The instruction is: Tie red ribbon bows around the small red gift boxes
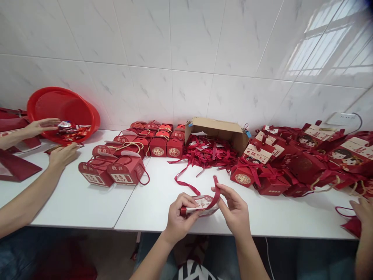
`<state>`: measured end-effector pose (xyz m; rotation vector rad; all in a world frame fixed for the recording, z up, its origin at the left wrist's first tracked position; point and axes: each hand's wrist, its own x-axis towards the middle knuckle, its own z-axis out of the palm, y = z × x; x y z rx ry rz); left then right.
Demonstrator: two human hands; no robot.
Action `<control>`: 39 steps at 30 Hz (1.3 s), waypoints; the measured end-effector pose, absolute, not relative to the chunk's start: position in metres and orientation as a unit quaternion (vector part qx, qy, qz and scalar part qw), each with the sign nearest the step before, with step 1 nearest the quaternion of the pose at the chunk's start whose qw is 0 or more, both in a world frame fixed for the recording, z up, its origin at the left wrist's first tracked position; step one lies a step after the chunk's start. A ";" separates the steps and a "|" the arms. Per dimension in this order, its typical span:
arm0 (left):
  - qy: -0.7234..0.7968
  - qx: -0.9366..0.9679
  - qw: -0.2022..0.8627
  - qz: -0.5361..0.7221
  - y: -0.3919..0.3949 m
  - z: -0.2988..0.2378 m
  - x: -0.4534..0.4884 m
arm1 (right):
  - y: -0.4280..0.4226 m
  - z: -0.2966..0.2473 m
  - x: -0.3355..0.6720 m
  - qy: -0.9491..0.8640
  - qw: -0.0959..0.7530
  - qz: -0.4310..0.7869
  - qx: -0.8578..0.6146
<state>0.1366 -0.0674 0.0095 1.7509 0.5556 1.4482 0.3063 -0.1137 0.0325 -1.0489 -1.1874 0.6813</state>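
Low over the table's front edge, my left hand (181,214) grips a small red-and-white printed gift box (201,203), thumb and fingers pressing its sides. A dark red ribbon (215,196) rises in a curve at the box's right end, pinched between the thumb and fingers of my right hand (235,210). Behind the box, another stretch of red ribbon (186,183) trails from the pile of ribbons (211,149) down to the box's far side. Whether the two stretches are one piece I cannot tell. The underside of the box is hidden by my hands.
An open cardboard carton (217,123) spills ribbons at the back. Red gift boxes (125,169) stand left of it, and more boxes (272,181) crowd the right. Co-workers' hands (62,155) reach by a tipped red basket (91,112) at left; another hand (364,212) is far right.
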 end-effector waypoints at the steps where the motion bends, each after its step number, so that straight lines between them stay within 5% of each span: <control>1: 0.214 0.690 0.390 0.570 -0.067 0.009 0.136 | -0.112 0.034 0.307 -0.532 0.648 0.300 -0.455; 11: 0.202 0.693 0.396 0.568 -0.068 0.010 0.136 | -0.113 0.037 0.299 -0.515 0.613 0.420 -0.427; 25: 0.199 0.695 0.399 0.564 -0.068 0.007 0.135 | -0.111 0.040 0.289 -0.472 0.661 0.394 -0.430; 39: 0.204 0.703 0.375 0.569 -0.067 0.016 0.136 | -0.115 0.039 0.295 -0.542 0.613 0.446 -0.363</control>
